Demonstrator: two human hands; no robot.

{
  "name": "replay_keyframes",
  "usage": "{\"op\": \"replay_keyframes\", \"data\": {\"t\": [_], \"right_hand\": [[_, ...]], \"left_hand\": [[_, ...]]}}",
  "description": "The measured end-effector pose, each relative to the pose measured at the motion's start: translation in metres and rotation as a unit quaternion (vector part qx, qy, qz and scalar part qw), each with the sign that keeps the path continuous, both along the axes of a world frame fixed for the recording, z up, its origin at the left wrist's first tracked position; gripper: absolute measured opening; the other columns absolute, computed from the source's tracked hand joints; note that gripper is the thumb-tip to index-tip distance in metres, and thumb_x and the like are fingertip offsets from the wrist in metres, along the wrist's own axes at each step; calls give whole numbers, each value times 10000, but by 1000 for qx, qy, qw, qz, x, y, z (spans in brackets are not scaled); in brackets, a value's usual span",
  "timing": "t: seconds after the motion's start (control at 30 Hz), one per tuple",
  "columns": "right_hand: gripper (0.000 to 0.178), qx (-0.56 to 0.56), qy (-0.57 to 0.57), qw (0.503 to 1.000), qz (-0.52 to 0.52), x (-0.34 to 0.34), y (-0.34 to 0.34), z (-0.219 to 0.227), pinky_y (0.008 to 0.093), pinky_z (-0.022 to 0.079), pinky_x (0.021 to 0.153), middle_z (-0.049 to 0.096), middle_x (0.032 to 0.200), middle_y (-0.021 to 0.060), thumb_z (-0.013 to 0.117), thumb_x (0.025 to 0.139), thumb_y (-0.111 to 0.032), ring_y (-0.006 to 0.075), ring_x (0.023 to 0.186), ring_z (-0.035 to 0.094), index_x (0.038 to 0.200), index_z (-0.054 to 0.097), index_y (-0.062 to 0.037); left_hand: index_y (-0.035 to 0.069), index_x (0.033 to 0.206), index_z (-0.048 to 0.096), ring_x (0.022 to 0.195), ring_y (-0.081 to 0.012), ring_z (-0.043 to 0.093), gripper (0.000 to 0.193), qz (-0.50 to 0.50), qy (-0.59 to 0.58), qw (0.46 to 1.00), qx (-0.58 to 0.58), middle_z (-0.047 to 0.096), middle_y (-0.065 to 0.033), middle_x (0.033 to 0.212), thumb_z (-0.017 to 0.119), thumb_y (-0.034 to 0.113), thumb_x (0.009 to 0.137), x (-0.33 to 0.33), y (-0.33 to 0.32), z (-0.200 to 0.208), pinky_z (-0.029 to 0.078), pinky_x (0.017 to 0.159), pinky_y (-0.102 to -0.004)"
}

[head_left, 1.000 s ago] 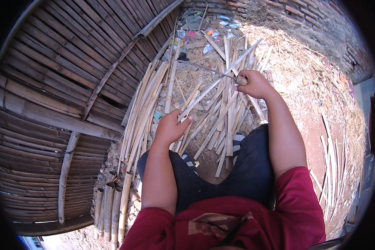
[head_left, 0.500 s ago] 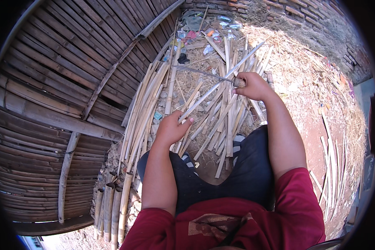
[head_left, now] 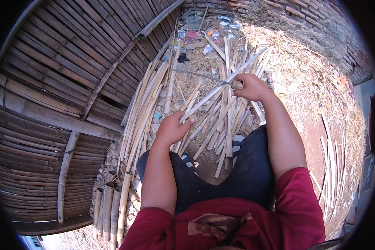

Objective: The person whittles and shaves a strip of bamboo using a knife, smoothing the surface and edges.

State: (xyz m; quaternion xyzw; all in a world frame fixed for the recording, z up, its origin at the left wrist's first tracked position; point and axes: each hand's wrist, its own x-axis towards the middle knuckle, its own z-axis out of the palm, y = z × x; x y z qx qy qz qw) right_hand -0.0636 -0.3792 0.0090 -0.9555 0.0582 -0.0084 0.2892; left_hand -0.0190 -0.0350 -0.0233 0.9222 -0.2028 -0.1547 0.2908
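My left hand (head_left: 173, 128) is closed around the near end of a long pale bamboo strip (head_left: 208, 96), which slants away to the upper right. In my right hand (head_left: 249, 86) is the stubby handle of a long thin knife (head_left: 204, 76). Its blade points left and crosses the strip close to the handle; whether the edge touches the strip I cannot tell. Beneath both hands lies a loose pile of split bamboo strips (head_left: 226, 123), crossing at many angles between my feet and beyond.
A slatted bamboo wall (head_left: 50, 104) rises on the left, with long strips (head_left: 143, 108) along its foot and several bamboo poles (head_left: 107, 208) nearer me. More strips (head_left: 331, 175) lie at the right. Litter (head_left: 191, 35) and a brick wall (head_left: 296, 14) stand at the back.
The far end of the bamboo strip has dipped slightly to the right and nearer. My right hand and the knife have shifted a little toward me; my left hand stays almost in place.
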Motion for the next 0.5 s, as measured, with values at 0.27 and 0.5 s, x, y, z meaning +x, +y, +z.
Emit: {"op": "replay_keyframes", "data": {"t": [0.27,0.5], "right_hand": [[520,-18,-27,999,41,9,3,-20,444,549,866,748,1018,225,904,769,-269,380,967,729,1178,728,-1],[576,-50,29,997,58,11,11,-12,470,550,946,748,1147,215,890,776,-318,395,1112,707,1250,718,-39]], "left_hand": [[34,1113,728,816,-364,753,522,-2,7,1000,-2,744,-202,831,765,516,916,0,-1,-1,567,761,-458],[18,1127,723,822,-367,753,550,-5,-4,1000,-1,744,-209,836,776,520,909,-2,0,-1,566,763,-455]]}}
